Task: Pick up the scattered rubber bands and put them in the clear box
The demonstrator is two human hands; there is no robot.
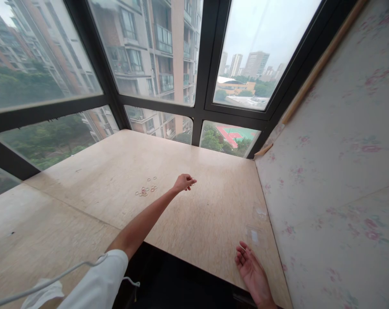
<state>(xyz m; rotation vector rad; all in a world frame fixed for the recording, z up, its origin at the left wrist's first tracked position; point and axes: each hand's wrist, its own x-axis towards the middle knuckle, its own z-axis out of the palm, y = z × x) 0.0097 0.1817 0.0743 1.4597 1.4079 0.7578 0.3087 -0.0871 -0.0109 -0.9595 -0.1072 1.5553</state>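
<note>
Saw left hand (184,182) just right of rings (146,189) lying mid-table (213,214), fingertips bunched together; couldn't tell if clamped on a ring. Saw right hand (252,270) palm-up at near edge, fingers apart, empty. Judged a loose pinch at full reach could've dropped or scattered thin rings across the smooth top.

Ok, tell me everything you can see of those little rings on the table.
The rings are a loose scatter of small thin loops, pale tan with one or two pinkish. They may be rubber bands, but they are too small to be sure. They lie flat on the light wooden table, most of them bunched and overlapping at the near side, with a few single ones apart on the far side. Nothing touches them: the left hand, fingers pinched together, is just to their right, clear of the cluster.
</note>
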